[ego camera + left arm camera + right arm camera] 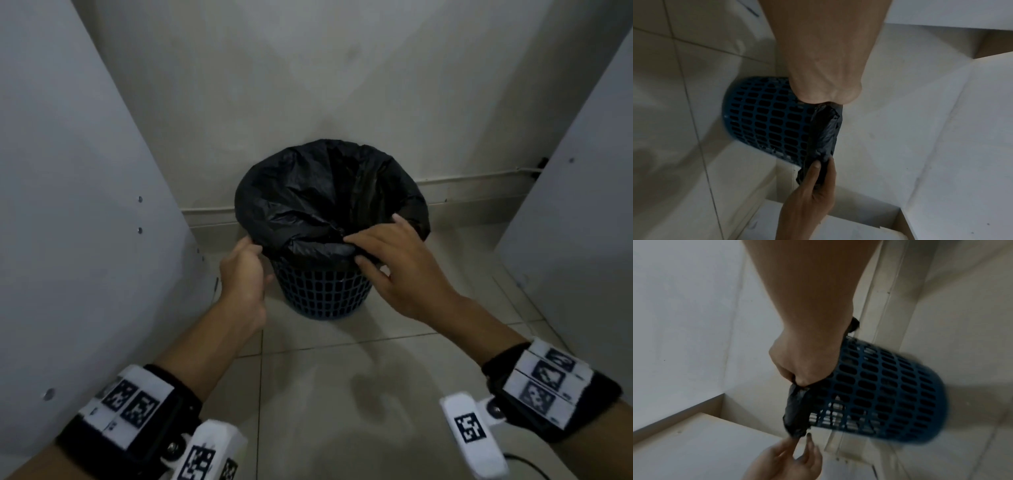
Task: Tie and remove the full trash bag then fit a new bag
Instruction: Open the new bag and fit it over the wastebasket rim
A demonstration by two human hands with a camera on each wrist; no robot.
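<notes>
A blue lattice bin (325, 291) stands on the floor against the wall, lined with a black trash bag (308, 192) whose edge is folded over the rim. My left hand (253, 253) is at the rim's left side, fingers curled on the bag's edge. My right hand (356, 246) pinches the folded edge at the front right of the rim. In the left wrist view the right hand (818, 168) presses its thumb on the bunched bag (824, 134) beside the bin (766, 116). In the right wrist view the right hand (799, 379) grips the bag (795, 410); left fingertips (808, 439) meet its lower end.
White panels stand close on the left (85, 205) and on the right (575, 205) of the bin, with the wall (308, 85) right behind it. A thin cable (479, 178) runs along the skirting. Tiled floor (342, 394) lies between me and the bin.
</notes>
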